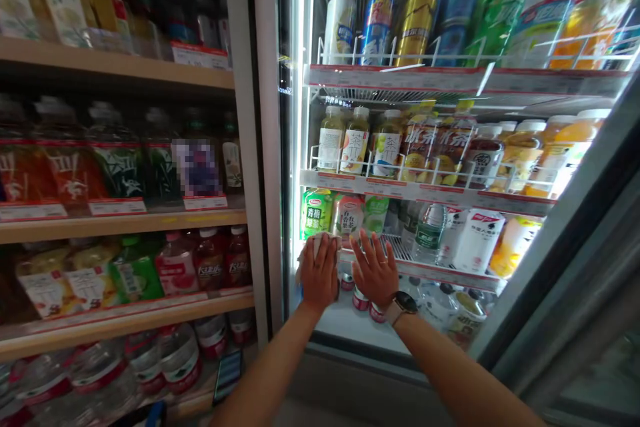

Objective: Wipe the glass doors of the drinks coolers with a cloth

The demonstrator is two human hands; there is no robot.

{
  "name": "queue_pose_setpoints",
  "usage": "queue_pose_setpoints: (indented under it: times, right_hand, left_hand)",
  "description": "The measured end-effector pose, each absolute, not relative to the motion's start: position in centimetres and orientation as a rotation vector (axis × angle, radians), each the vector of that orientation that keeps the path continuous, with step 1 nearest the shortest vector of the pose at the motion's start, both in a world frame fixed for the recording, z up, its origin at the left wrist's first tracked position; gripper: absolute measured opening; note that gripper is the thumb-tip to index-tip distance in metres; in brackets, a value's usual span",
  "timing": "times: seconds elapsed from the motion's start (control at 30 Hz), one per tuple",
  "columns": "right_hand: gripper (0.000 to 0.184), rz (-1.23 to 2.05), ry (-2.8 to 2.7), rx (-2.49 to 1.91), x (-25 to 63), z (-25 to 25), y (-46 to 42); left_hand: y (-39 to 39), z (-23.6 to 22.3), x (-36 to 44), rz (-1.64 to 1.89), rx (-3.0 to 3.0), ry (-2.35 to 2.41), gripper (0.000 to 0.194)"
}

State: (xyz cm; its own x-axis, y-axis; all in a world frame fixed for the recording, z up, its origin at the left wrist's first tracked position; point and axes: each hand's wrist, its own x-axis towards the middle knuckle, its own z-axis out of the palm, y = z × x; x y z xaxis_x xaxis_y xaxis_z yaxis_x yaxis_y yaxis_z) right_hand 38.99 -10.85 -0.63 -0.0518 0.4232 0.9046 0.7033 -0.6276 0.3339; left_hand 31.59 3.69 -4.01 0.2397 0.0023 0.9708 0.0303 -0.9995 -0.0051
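Observation:
A pale cloth (pixel 303 259) lies under my left hand (pixel 320 273), whose fingers press it flat against the glass door (pixel 350 327) of a lit drinks fridge. Only the edges of the cloth show around my fingers. To its right, my right hand (pixel 376 269) rests with fingers spread, apparently touching the same glass, and holds nothing. A watch (pixel 404 303) is on my right wrist. Behind the glass, near my hands, stand a green drink bottle (pixel 316 213), a reddish drink bottle (pixel 348 215) and a clear water bottle (pixel 429 232).
Wooden shelves (pixel 125 217) with several rows of bottles stand at the left. A dark door frame (pixel 555 233) slants along the right. Inside the fridge, cans (pixel 379 27) and bottles fill wire shelves. A phone (pixel 228 377) is at the lower left.

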Motion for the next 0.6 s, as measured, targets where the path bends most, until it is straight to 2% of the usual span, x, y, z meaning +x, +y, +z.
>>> queue_pose_setpoints:
  times: [0.1,0.2,0.33,0.6]
  right_hand:
    - [0.071,-1.732,-1.219,-1.982,39.1,-0.7,-10.8]
    - [0.071,-1.727,-1.218,-1.986,39.0,-0.7,-10.8]
    - [0.068,-1.732,-1.223,-1.988,39.0,-0.6,-10.8]
    - [0.063,-1.741,-1.234,-1.959,39.0,-0.6,-10.9]
  left_hand:
    - [5.8,-2.7,31.0,-1.91,-2.414,-0.05,0.057]
    - [7.5,-1.1,30.7,-2.051,-2.352,-0.203,0.058]
    - [6.8,-0.9,31.4,-2.163,-2.283,-0.259,0.06]
    - [4.3,-2.8,32.1,-1.921,-2.271,0.203,0.06]
